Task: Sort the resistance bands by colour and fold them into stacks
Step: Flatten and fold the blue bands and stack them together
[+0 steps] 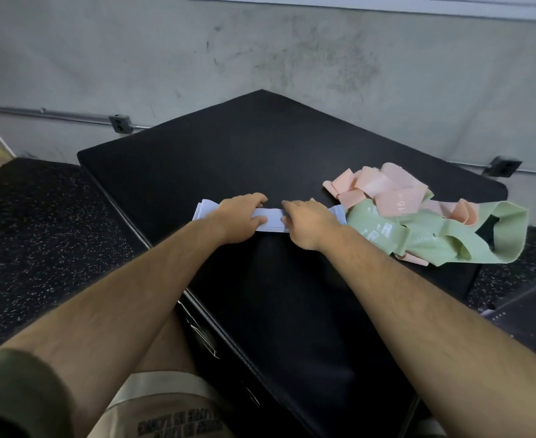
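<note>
A pale blue resistance band (271,220) lies flat across the middle of the black padded box (228,153). My left hand (239,216) rests on its left part, fingers over the far edge and thumb on top. My right hand (307,221) lies on its right part, fingers pointing left. To the right sits a loose heap: pink bands (386,191) tangled on top of green bands (434,238). The blue band's ends stick out past both hands.
The box stands in a corner against a grey wall (292,52). Speckled black rubber flooring (39,232) lies to the left and right. A wall socket (120,124) sits at the left, another socket (504,166) at the right.
</note>
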